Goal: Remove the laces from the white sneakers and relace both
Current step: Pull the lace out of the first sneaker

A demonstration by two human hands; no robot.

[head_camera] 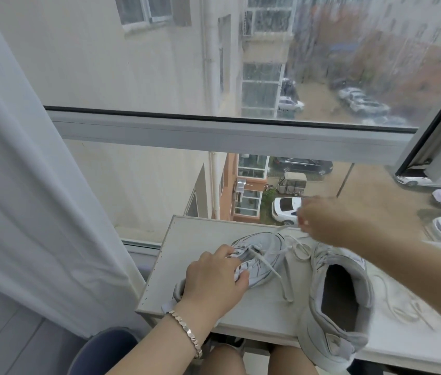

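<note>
Sneakers, two, on our worktop (203,307): left hand (214,282) clamped over left sneaker (260,255), right hand (330,220) pinching its lace (284,269) taut, right sneaker (335,299) beside.

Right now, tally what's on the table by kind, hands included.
Sneakers: 2, left one under the left hand, right one
Laces: 2, one pulled by the right hand, one loose on the table
Hands: 2
Total: 6

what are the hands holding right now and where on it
The left hand presses down on the left sneaker at its tongue. The right hand pinches that sneaker's lace near its end, raised.
</note>
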